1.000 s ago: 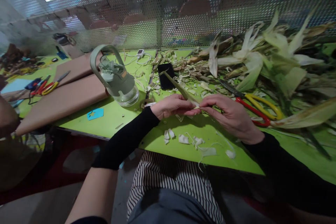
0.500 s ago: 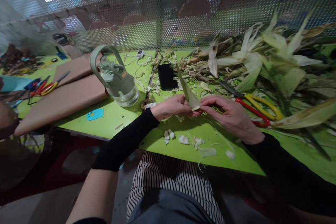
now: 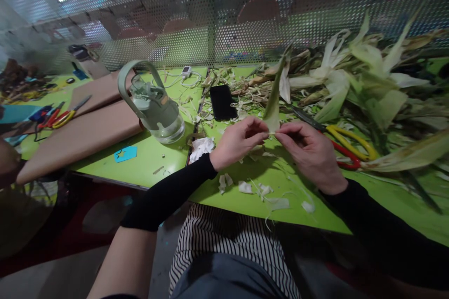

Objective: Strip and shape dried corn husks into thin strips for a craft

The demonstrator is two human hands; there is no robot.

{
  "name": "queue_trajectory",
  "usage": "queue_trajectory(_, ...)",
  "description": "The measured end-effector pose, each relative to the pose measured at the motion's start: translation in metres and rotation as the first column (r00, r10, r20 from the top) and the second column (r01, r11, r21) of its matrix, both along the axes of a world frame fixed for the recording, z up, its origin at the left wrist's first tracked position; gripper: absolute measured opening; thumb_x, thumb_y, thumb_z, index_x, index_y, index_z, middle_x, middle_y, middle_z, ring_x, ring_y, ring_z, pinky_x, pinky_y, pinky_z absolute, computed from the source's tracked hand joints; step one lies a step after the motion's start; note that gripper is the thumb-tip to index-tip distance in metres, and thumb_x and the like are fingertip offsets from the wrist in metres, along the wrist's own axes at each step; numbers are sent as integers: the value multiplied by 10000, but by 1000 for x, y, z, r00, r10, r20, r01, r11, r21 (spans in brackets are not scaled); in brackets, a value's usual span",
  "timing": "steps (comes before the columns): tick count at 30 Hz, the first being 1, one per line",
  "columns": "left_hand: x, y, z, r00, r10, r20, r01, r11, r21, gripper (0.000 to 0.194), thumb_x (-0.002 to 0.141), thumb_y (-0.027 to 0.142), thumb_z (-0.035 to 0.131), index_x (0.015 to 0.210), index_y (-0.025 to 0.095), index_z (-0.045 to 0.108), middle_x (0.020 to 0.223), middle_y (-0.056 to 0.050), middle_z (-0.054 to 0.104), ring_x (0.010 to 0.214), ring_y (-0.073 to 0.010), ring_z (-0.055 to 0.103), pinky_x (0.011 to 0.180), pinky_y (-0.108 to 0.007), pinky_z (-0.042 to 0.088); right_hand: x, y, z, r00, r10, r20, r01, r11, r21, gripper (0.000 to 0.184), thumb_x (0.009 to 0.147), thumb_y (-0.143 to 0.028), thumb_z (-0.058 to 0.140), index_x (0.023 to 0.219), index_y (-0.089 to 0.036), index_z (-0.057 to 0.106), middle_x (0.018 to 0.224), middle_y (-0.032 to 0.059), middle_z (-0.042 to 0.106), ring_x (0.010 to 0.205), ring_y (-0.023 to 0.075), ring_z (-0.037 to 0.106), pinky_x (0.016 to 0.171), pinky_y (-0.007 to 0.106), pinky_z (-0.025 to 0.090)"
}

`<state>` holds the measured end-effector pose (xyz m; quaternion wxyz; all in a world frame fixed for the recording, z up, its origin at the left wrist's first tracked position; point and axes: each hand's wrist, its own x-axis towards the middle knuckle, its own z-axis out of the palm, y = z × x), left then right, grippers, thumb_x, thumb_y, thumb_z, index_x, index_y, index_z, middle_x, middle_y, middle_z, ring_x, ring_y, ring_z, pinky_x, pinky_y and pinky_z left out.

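Through my feed, a bright green counter point(image 3: 171, 152) ran across the whole view, and a perforated screen point(image 3: 157, 32) stood along its back edge. I had a heap of corn husks point(image 3: 336, 84) spread over the right half of the counter, reaching toward that back edge. On the left half lay folded brown sheets point(image 3: 87, 138), their near end close to the front edge, with a handled green bottle point(image 3: 154, 112) upright just beside them. I saw both bare hands over the counter, between the front edge and a phone: the left hand point(image 3: 238, 142) pinched the base of the husk piece with thumb and fingertips, and the right hand point(image 3: 312, 156) pinched that same base just beside it. Red-and-yellow scissors point(image 3: 331, 129) lay just beyond the right hand, against the husks. The husk piece point(image 3: 273, 103) rose from the fingertips above the counter, narrowing upward, its tip leaning right. Farther back lay the dark phone point(image 3: 223, 103). I noted a crumpled white wad point(image 3: 202, 148) near the left wrist, a blue card point(image 3: 125, 153) toward the front edge, and pale scraps point(image 3: 245, 187) closer still to that edge.
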<state>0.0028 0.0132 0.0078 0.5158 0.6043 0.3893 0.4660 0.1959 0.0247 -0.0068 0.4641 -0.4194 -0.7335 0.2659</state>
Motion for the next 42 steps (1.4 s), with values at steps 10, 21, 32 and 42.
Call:
queue_trajectory(10, -4, 1, 3, 986, -9, -164, 17, 999, 47, 191, 890, 297, 659, 981, 130, 672, 906, -46, 723, 775, -93, 625, 747, -221, 472, -3, -5, 0, 1000, -25, 10, 25, 997, 73, 124, 891, -412, 696, 915, -291, 682, 980, 41, 711, 938, 249, 684, 894, 455, 557)
queue_trajectory(21, -4, -1, 9, 967, 26, -252, 6, 992, 123, 140, 916, 273, 625, 957, 140, 644, 875, -40, 698, 757, -98, 606, 726, -223, 465, -5, -9, 10, 997, -19, 81, 11, 995, 104, 76, 928, -364, 668, 947, -296, 695, 988, 45, 728, 922, 250, 684, 871, 453, 549)
queue_trajectory(32, -2, -1, 7, 979, 65, -192, -46, 994, 102, 79, 873, 202, 671, 910, 133, 664, 926, -56, 733, 798, -99, 641, 749, -224, 499, -7, -7, 0, 997, 2, -83, -6, 999, -44, 155, 866, -402, 735, 913, -258, 704, 988, 34, 727, 876, 209, 696, 828, 392, 590)
queue_trajectory(42, -1, -1, 6, 957, 122, -263, -59, 971, 233, 112, 901, 244, 662, 950, 147, 684, 943, -57, 749, 813, -109, 669, 760, -237, 513, -8, -8, 6, 997, -14, -79, 5, 994, -112, 160, 852, -389, 732, 897, -246, 679, 846, 28, 709, 730, 178, 659, 674, 328, 564)
